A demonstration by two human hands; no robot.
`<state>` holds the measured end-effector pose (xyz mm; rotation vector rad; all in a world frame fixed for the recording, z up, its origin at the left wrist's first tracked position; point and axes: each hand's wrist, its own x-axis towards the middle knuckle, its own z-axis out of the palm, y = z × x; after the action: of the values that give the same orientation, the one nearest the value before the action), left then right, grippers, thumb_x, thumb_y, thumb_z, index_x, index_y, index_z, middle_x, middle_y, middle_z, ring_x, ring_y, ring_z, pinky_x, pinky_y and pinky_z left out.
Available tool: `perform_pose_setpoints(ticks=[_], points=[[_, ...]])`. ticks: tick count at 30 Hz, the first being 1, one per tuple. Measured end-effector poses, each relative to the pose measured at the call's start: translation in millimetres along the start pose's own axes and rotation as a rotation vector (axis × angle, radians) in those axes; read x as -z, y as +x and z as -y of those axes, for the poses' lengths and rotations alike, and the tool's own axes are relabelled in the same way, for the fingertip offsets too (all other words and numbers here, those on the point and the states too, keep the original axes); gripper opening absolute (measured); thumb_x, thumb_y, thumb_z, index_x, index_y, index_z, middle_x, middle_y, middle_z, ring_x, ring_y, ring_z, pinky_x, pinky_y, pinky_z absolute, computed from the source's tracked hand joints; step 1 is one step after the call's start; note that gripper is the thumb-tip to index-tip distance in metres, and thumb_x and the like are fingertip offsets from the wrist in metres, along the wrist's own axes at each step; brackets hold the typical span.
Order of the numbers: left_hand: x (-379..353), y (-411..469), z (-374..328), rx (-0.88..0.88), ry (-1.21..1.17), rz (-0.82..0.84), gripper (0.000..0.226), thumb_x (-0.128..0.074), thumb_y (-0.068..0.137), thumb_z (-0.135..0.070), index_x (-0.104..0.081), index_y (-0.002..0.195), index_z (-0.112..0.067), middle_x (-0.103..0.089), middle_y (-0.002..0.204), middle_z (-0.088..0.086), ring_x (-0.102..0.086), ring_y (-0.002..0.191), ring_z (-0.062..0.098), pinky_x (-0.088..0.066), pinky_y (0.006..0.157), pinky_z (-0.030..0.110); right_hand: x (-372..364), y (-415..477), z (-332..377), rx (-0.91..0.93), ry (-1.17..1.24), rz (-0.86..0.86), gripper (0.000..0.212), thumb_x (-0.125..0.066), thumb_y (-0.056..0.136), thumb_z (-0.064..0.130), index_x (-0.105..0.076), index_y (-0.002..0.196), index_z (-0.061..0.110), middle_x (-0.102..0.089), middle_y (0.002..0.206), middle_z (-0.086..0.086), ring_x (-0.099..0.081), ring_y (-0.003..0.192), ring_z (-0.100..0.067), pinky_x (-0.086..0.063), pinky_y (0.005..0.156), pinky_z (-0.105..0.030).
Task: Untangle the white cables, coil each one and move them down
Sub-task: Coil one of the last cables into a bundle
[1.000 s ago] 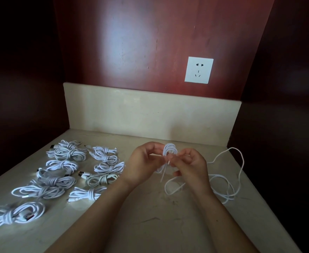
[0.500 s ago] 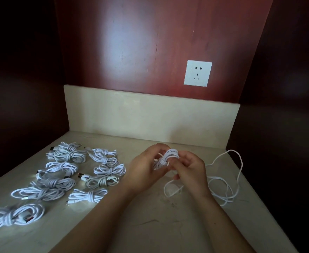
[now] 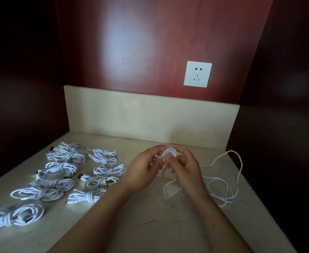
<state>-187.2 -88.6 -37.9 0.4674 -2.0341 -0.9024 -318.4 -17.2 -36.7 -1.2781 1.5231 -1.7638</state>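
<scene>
A small coil of white cable (image 3: 170, 152) sits between my two hands above the middle of the counter. My left hand (image 3: 144, 170) pinches its left side and my right hand (image 3: 185, 167) pinches its right side, fingers curled round the loops. A loose length of cable (image 3: 170, 190) hangs from under the hands and loops on the counter. More loose white cable (image 3: 228, 181) lies tangled to the right, near the counter's right edge. Several coiled white cables (image 3: 62, 172) lie in two rows on the left.
The beige stone counter (image 3: 150, 225) ends at a low backsplash (image 3: 150, 115) under a red wooden wall with a white socket (image 3: 197, 74). Dark wooden walls close in on the left and right sides.
The coil has turned and tightened between my fingers, and both hands have drawn closer round it. The hanging tail has become shorter.
</scene>
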Motion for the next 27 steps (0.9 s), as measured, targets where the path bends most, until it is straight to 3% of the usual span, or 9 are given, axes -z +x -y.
perform_pose_setpoints(ticks=[4, 7, 9, 12, 16, 19, 23, 25, 27], points=[[0.0, 0.2, -1.0, -0.024, 0.064, 0.036, 0.023, -0.052, 0.096, -0.025, -0.065, 0.115, -0.026, -0.068, 0.103, -0.016, -0.062, 0.090, -0.002, -0.049, 0.077, 0.024, 2.6, -1.1, 8.2, -0.016, 0.036, 0.022, 0.004, -0.064, 0.093, 0.017, -0.066, 0.094, 0.013, -0.066, 0.062, 0.007, -0.056, 0.050, 0.001, -0.040, 0.047, -0.013], [0.4, -0.4, -0.1, 0.002, 0.124, 0.035, 0.024, -0.053, 0.093, -0.038, -0.063, 0.115, -0.034, -0.070, 0.101, -0.013, -0.066, 0.092, 0.003, -0.053, 0.082, 0.034, 6.7, -1.8, 10.4, -0.071, 0.008, 0.038, 0.021, -0.061, 0.095, 0.023, -0.065, 0.084, 0.006, -0.058, 0.051, 0.004, -0.048, 0.038, -0.005, -0.034, 0.038, -0.017], [1.5, -2.1, -0.6, 0.039, 0.149, 0.012, 0.032, -0.056, 0.089, -0.047, -0.052, 0.120, -0.044, -0.070, 0.099, -0.010, -0.067, 0.091, 0.007, -0.053, 0.084, 0.038, 8.6, -1.5, 11.4, -0.097, -0.016, 0.044, 0.028, -0.061, 0.095, 0.026, -0.064, 0.083, 0.001, -0.058, 0.051, -0.005, -0.043, 0.034, -0.012, -0.029, 0.035, -0.020], [2.5, -4.0, -5.2, 0.039, 0.204, -0.002, 0.042, -0.064, 0.091, -0.040, -0.040, 0.126, -0.040, -0.069, 0.096, -0.013, -0.065, 0.088, 0.005, -0.051, 0.083, 0.035, 10.4, -0.2, 11.9, -0.126, -0.039, 0.050, 0.029, -0.063, 0.094, 0.027, -0.065, 0.080, 0.001, -0.061, 0.058, -0.017, -0.044, 0.036, -0.017, -0.031, 0.036, -0.020], [4.1, -3.8, -4.8, 0.055, 0.207, 0.014, 0.043, -0.066, 0.089, -0.042, -0.040, 0.122, -0.039, -0.070, 0.094, -0.016, -0.065, 0.083, 0.006, -0.051, 0.080, 0.037, 11.5, -0.1, 10.3, -0.113, -0.047, 0.036, 0.017, -0.066, 0.091, 0.017, -0.068, 0.080, 0.005, -0.059, 0.055, -0.006, -0.050, 0.043, -0.015, -0.037, 0.039, -0.023], [5.0, -3.1, -2.3, 0.078, 0.211, 0.040, 0.038, -0.063, 0.080, -0.056, -0.046, 0.112, -0.043, -0.069, 0.092, -0.017, -0.066, 0.083, 0.005, -0.053, 0.079, 0.038, 13.9, 0.0, 8.8, -0.103, -0.054, 0.040, 0.011, -0.064, 0.090, 0.010, -0.068, 0.082, 0.003, -0.059, 0.052, -0.003, -0.049, 0.041, -0.013, -0.036, 0.038, -0.023], [7.6, -4.6, -2.4, 0.055, 0.272, 0.031, 0.037, -0.060, 0.077, -0.060, -0.059, 0.104, -0.034, -0.069, 0.095, -0.017, -0.065, 0.088, 0.003, -0.053, 0.079, 0.037, 14.2, 0.4, 8.9, -0.099, -0.067, 0.055, 0.010, -0.064, 0.092, 0.009, -0.068, 0.086, 0.004, -0.066, 0.059, -0.002, -0.058, 0.047, -0.012, -0.042, 0.039, -0.023], [12.1, -4.8, -5.9, 0.076, 0.285, 0.068, 0.040, -0.067, 0.074, -0.056, -0.058, 0.106, -0.034, -0.069, 0.097, -0.016, -0.065, 0.087, 0.004, -0.053, 0.079, 0.035, 13.3, 0.3, 9.0, -0.091, -0.058, 0.059, 0.010, -0.064, 0.092, 0.008, -0.068, 0.085, 0.005, -0.067, 0.059, -0.002, -0.058, 0.046, -0.012, -0.042, 0.038, -0.022], [18.5, -4.7, -12.1, 0.091, 0.294, 0.117, 0.040, -0.078, 0.074, -0.033, -0.058, 0.109, -0.030, -0.068, 0.097, -0.014, -0.064, 0.085, 0.004, -0.052, 0.079, 0.033, 12.9, 0.1, 10.0, -0.081, -0.039, 0.065, 0.011, -0.063, 0.093, 0.007, -0.068, 0.083, 0.006, -0.066, 0.057, 0.000, -0.057, 0.044, -0.011, -0.042, 0.037, -0.022]])
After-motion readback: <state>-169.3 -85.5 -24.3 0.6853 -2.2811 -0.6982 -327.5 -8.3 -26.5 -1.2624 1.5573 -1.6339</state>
